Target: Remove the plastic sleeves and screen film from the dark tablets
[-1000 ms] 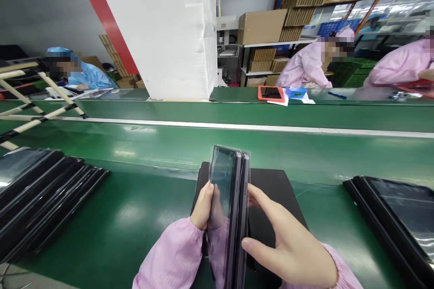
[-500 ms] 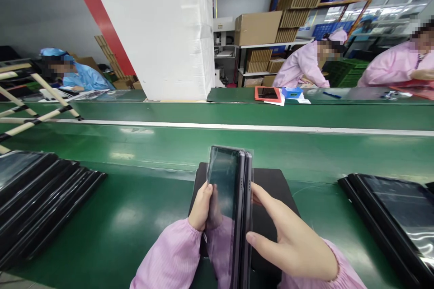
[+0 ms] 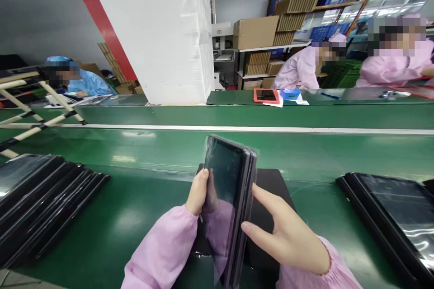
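Observation:
Two dark tablets [image 3: 225, 167], one against the other, stand on edge between my hands. Clear plastic film juts past their edges, and the front screen mirrors my pink sleeve. My left hand [image 3: 197, 189] grips the left edge, its thumb on the screen side and its other fingers hidden behind. On the opposite side, my right hand [image 3: 288, 230] holds the long edges with thumb and forefinger apart; the rest of its grip is partly hidden. Below them a flat black board or pad [image 3: 271, 180] lies on the green bench [image 3: 135, 216].
Overlapping black tablets [image 3: 50, 203] lie in a stack at left, beside a striped tube rack [image 3: 40, 117]. Another tablet stack [image 3: 389, 216] is at right. Beyond the green belt, a red-framed tablet [image 3: 266, 95] and a blue box [image 3: 290, 94] sit near several co-workers.
The two tablets have turned and leaned, so more of the front screen shows and their lower end has shifted left. Both hands have moved slightly with them and keep their hold.

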